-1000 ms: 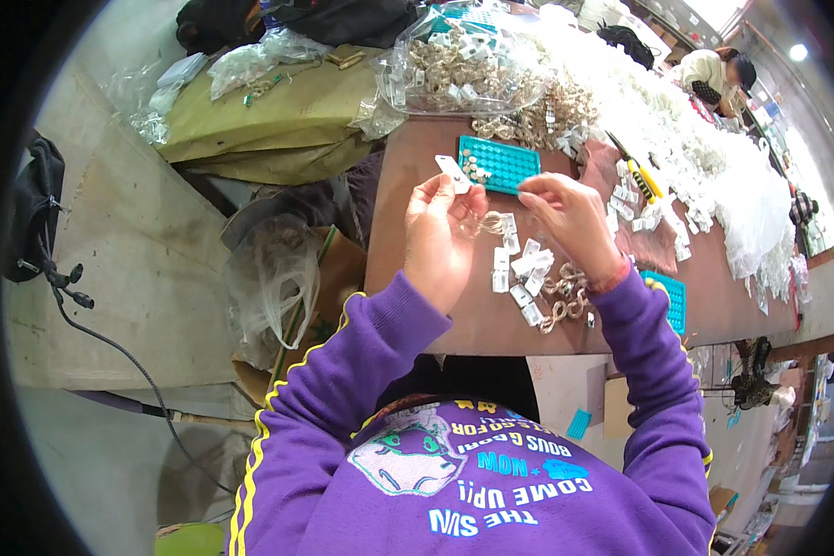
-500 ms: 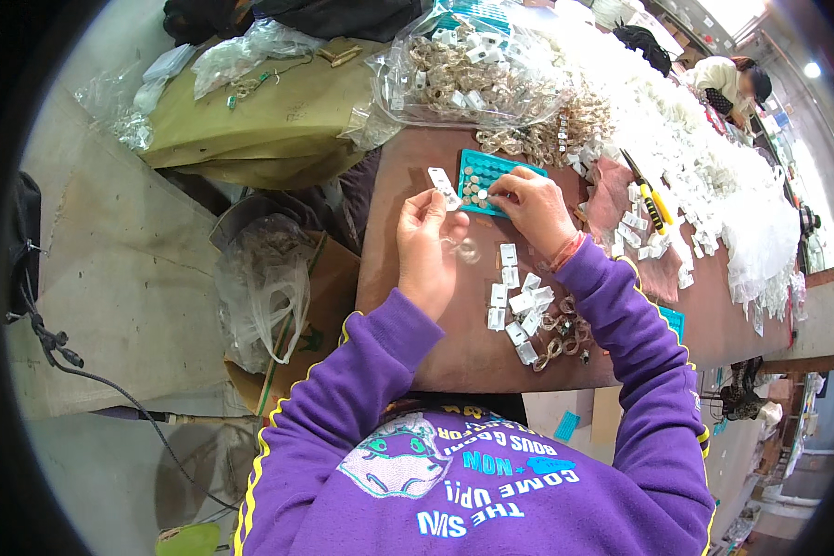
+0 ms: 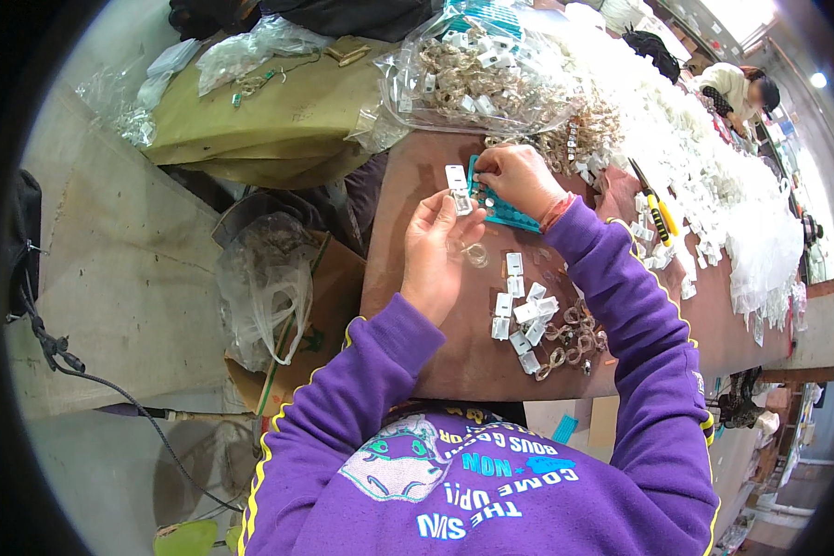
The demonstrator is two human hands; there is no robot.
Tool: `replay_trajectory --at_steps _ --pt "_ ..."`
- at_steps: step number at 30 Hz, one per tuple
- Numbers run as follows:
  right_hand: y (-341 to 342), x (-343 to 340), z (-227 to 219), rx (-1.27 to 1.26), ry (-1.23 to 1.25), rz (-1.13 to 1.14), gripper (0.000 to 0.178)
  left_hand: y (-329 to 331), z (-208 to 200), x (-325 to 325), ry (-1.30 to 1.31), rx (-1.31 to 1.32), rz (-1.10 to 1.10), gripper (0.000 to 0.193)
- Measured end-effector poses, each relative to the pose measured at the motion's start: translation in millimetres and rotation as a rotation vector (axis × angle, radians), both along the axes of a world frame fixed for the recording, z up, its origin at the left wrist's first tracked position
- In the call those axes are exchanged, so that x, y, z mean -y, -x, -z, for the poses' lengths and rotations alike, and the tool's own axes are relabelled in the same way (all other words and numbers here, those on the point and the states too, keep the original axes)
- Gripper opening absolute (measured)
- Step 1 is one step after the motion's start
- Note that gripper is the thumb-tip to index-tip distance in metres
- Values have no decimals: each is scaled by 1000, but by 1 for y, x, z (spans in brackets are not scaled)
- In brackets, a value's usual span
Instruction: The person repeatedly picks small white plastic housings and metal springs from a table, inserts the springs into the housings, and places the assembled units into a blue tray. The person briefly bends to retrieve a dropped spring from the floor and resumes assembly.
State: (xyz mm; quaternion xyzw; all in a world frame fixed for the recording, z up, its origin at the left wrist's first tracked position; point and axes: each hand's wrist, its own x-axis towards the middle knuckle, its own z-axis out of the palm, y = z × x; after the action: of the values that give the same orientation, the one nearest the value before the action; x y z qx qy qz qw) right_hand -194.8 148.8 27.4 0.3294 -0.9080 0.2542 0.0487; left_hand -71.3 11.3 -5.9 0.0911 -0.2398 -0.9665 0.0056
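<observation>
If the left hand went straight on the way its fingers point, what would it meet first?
Beyond the white case it holds, the left hand would probably meet the clear bag of pale coils, though depth is hard to judge.

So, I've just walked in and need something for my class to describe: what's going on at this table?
A person is handling small parts. The left hand holds up a white case, while the right hand reaches over a teal tray of small discs; whether its fingertips grip one is too small to tell. Nearer the person, more white cases lie loose beside coils. Yellow-handled cutters lie unused to the right.
</observation>
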Motion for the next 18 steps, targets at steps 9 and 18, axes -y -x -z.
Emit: replay_trajectory --at_steps 9,18 --pt "-30 0 -36 12 202 55 9 -3 -7 3 38 46 69 18" --pt "-91 3 -52 -216 268 -58 8 -9 -16 -4 187 -3 87 17"
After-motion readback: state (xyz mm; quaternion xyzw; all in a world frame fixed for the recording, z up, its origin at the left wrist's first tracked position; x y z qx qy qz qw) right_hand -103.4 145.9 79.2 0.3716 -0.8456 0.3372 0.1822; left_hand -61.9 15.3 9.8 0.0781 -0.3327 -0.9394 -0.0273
